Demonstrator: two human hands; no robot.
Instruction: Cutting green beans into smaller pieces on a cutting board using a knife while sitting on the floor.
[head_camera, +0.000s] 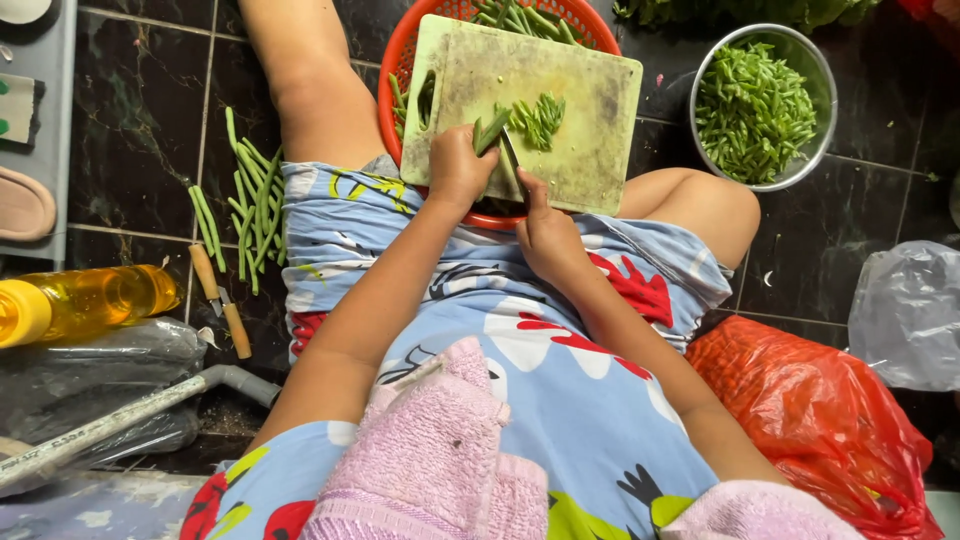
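Head view, looking down at a seated person. A small bundle of green beans (490, 130) lies across the near part of a pale green cutting board (590, 110), pinned there by the left hand (458, 168), whose grip is clenched around the bundle's near end. Just right of it, the right hand (545, 235) grasps a knife (512, 155); its grip is closed on the handle, and the thin blade points away from the body and meets the board beside the bundle. A loose heap of cut bean pieces (540, 120) rests on the board just beyond the blade.

The board lies tilted over the rim of a red plastic basket (400, 60), which holds more whole beans and sits between the person's bare knees. To the right of the basket, a round metal bowl (815, 70) on the dark tiled floor (140, 150) is filled with chopped beans. To the left of the left thigh, a pile of uncut long beans (255, 205) lies on the floor, with a second knife with a wooden handle (222, 300) near it and a yellow oil bottle (80, 303) lying on its side further left. A red plastic bag (820, 420) and a clear plastic bag (905, 315) sit at the right. A pink towel (430, 450) lies over the lap.
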